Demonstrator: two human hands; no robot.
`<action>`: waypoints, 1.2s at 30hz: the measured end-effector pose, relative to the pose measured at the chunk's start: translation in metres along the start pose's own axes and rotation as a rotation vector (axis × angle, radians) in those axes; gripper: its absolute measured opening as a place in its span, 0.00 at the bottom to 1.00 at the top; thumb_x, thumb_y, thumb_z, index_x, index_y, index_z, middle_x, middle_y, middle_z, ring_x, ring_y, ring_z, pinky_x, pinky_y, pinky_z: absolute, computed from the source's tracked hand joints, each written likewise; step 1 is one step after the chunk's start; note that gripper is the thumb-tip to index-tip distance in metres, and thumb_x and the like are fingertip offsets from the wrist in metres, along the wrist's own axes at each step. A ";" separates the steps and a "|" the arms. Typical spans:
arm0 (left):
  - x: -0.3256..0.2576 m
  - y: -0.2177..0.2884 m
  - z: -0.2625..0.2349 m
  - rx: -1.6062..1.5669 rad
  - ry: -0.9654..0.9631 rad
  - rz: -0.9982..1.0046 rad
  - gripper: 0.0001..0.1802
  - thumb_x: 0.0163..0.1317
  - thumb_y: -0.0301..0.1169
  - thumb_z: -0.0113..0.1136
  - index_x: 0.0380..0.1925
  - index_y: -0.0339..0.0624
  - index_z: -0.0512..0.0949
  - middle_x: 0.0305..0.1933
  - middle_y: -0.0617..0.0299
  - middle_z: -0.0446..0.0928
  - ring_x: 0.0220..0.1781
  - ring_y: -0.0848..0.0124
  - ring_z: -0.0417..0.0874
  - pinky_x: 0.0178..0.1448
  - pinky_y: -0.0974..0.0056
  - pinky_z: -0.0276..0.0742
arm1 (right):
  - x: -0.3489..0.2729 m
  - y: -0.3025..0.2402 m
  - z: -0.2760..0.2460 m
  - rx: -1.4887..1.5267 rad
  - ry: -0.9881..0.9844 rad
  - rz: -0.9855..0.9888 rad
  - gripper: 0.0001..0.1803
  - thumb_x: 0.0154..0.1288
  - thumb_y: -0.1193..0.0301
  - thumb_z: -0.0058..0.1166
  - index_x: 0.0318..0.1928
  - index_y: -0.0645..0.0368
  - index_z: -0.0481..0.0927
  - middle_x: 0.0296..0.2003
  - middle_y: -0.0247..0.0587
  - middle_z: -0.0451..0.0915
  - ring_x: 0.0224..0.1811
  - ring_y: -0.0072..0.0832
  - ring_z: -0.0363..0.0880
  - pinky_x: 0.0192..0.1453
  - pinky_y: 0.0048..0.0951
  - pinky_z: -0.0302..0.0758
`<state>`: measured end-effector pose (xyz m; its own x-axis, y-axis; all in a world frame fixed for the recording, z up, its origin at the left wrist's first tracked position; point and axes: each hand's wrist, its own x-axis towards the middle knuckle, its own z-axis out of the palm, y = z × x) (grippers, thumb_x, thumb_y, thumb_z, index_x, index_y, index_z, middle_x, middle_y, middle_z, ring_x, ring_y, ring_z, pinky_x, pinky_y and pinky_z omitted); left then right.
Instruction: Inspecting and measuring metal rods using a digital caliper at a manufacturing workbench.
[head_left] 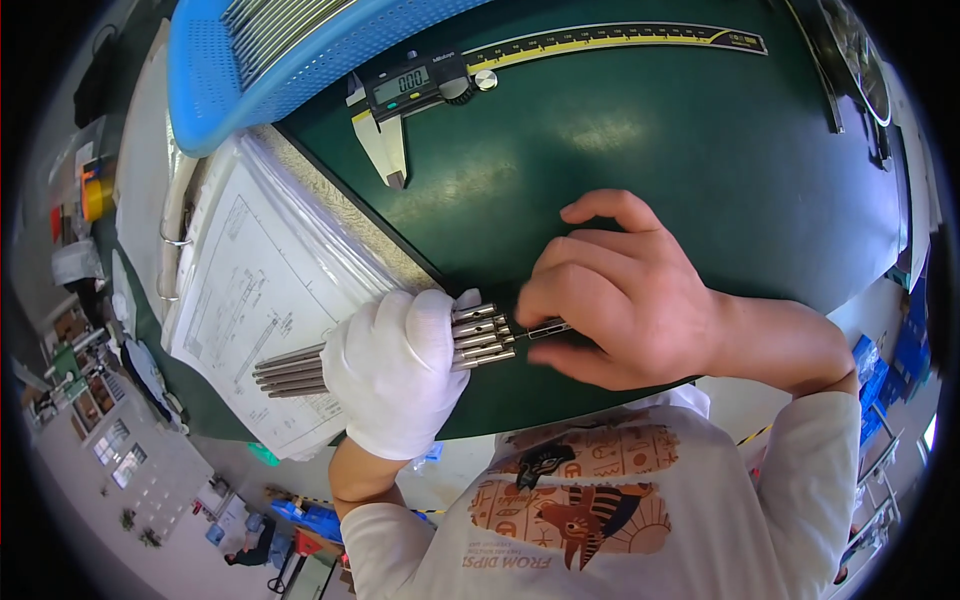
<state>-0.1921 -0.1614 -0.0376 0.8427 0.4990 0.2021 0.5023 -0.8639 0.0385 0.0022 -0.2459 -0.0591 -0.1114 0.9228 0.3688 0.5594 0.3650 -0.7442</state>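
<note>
My left hand point(392, 365), in a white glove, is wrapped round a bundle of slim metal rods point(290, 373). The rods stick out on both sides of the fist. Their right-hand ends point(483, 337) are shiny and stepped, with small openings in their sides. Close to these ends, my bare right hand point(622, 300) pinches a thin metal pin point(547, 328), its index finger and thumb bent round it. The pin points at the rod ends; whether it enters one I cannot tell. Part of the pin is hidden by the fingers.
A digital caliper point(415, 88) lies across the green mat point(640, 130). At the upper left stands a blue plastic basket point(205, 105) with more metal rods point(285, 30). An open ring binder with drawings point(235, 270) lies under and beside my left hand. Another person point(255, 545) shows far off.
</note>
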 end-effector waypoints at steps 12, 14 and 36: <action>0.000 0.002 -0.001 -0.005 0.004 0.000 0.17 0.50 0.38 0.68 0.30 0.49 0.69 0.21 0.65 0.67 0.19 0.63 0.70 0.21 0.57 0.62 | -0.003 0.001 -0.002 -0.100 -0.108 -0.055 0.14 0.47 0.68 0.67 0.33 0.55 0.75 0.22 0.30 0.75 0.24 0.29 0.74 0.47 0.35 0.69; -0.001 0.004 -0.006 -0.022 -0.074 -0.058 0.18 0.47 0.34 0.70 0.32 0.46 0.70 0.24 0.61 0.72 0.24 0.57 0.74 0.27 0.54 0.65 | -0.006 0.003 0.006 -0.102 -0.048 -0.057 0.14 0.47 0.68 0.67 0.32 0.54 0.75 0.22 0.30 0.75 0.23 0.29 0.74 0.46 0.35 0.69; 0.000 0.002 -0.003 0.004 -0.016 -0.023 0.14 0.46 0.33 0.66 0.30 0.49 0.71 0.23 0.64 0.68 0.23 0.62 0.73 0.25 0.55 0.65 | -0.005 0.003 0.000 -0.288 0.014 -0.121 0.18 0.41 0.76 0.60 0.38 0.56 0.81 0.17 0.29 0.65 0.14 0.28 0.60 0.26 0.30 0.61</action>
<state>-0.1921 -0.1633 -0.0347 0.8338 0.5201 0.1851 0.5226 -0.8517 0.0395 0.0043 -0.2494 -0.0628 -0.1810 0.8725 0.4538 0.7526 0.4200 -0.5072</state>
